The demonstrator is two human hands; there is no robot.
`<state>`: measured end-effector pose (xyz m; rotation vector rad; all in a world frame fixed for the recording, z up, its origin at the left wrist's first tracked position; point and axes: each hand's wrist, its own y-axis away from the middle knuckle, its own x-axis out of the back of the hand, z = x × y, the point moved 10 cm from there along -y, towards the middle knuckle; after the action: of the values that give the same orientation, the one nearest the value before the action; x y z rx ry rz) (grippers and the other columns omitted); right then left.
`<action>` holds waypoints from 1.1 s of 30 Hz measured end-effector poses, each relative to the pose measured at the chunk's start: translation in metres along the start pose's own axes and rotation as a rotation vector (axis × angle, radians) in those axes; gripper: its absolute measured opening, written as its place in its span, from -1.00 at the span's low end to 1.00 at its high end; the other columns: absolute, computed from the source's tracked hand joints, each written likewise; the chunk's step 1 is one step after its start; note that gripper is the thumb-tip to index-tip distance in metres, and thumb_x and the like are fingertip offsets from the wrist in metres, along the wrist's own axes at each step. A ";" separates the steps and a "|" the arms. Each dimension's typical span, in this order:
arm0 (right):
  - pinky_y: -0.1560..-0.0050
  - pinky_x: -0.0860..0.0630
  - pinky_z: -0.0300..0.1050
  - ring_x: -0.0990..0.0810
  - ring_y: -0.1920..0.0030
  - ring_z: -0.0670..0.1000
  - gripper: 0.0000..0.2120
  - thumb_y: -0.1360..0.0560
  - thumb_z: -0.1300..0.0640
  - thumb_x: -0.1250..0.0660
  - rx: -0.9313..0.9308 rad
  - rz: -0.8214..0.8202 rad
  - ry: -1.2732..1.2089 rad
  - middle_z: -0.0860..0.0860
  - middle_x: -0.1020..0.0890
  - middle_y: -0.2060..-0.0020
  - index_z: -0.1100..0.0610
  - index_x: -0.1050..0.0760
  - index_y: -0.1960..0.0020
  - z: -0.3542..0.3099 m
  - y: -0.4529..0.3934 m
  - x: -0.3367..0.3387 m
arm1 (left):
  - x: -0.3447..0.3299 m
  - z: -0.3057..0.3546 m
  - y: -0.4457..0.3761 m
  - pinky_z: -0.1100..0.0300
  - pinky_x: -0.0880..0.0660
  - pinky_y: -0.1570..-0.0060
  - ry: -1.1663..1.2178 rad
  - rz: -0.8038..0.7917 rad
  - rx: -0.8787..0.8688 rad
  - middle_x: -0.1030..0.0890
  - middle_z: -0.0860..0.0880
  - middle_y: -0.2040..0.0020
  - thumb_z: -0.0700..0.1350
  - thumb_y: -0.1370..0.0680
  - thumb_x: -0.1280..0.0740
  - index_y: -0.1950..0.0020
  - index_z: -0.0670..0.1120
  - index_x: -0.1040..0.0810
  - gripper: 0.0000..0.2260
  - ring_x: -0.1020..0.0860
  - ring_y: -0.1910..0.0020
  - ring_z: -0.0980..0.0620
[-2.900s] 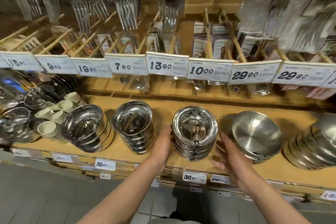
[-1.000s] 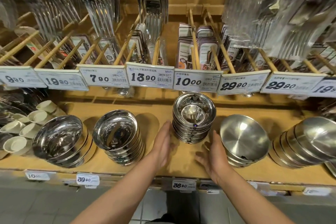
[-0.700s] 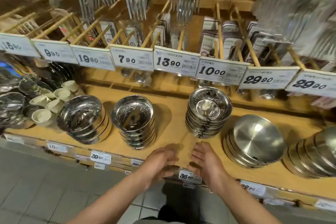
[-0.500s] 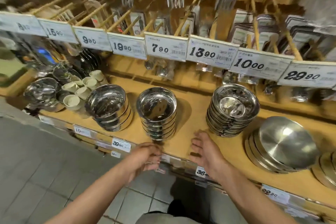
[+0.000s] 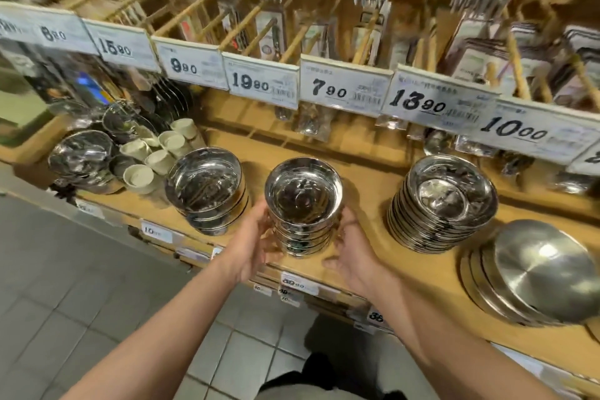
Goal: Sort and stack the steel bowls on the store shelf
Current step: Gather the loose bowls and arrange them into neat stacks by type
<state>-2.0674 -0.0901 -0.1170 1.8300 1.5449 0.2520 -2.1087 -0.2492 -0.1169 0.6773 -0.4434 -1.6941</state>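
Hands close on either side of the middle stack of steel bowls (image 5: 303, 208), which sits near the front edge of the wooden shelf (image 5: 367, 169): the left hand (image 5: 251, 248) is curled against the stack's left flank, and the right hand (image 5: 352, 252) cups the right flank with its fingers half open, so the stack looks pinched between both palms rather than gripped from below. Whether it is lifted or resting on the shelf cannot be told. Risk lies in the polished, nested bowls: squeezed only at the sides, the upper ones could slide or tip, and so close to the edge a slip would likely send them to the tiled floor (image 5: 81, 318). Just left of the middle stack stands a wider bowl stack (image 5: 206, 190), close enough to be knocked by the left hand's knuckles. Right of it, with a clear gap, is a stack of shallow dishes (image 5: 443, 204), and further right a leaning row of matte plates (image 5: 532, 273). Beyond the wider stack sit small pale cups (image 5: 156, 153). Above and behind the middle stack hang price tags (image 5: 344, 86), low enough to limit a high lift.
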 end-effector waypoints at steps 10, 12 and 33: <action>-0.37 -0.43 0.38 -0.45 -0.38 -0.04 -0.74 -0.65 -0.31 -0.03 0.115 -0.015 -0.007 -0.18 -0.49 -0.37 -0.41 -0.43 -0.25 -0.003 0.008 0.011 | -0.021 -0.004 -0.001 -0.11 -0.68 0.05 -0.010 -0.049 -0.043 -0.70 0.12 -0.11 0.35 -0.47 -0.26 -0.17 0.29 -0.62 -0.65 -0.61 -0.17 -0.14; -0.33 -0.47 0.34 -0.47 -0.33 -0.06 -0.78 -0.64 -0.30 -0.08 0.119 0.017 -0.047 -0.23 -0.52 -0.29 -0.44 -0.47 -0.17 -0.001 0.015 0.024 | -0.032 -0.012 0.000 -0.17 -0.65 -0.06 -0.015 -0.073 -0.032 -0.72 0.16 -0.04 0.32 -0.54 -0.21 -0.06 0.31 -0.66 -0.73 -0.61 -0.18 -0.16; 0.07 -0.68 0.07 -0.55 -0.31 0.00 -0.38 -0.41 -0.42 -0.25 0.158 0.211 -0.223 -0.06 -0.63 -0.27 -0.13 -0.54 -0.34 0.014 0.088 0.155 | -0.160 -0.075 0.026 -0.24 -0.50 -0.31 -0.080 -0.291 0.030 -0.61 0.05 -0.31 0.37 -0.61 -0.12 -0.41 0.22 -0.48 -0.54 -0.55 -0.32 -0.05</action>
<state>-1.9500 0.0447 -0.1178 2.0713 1.2500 0.0212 -2.0194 -0.0948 -0.1255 0.7245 -0.4439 -1.9978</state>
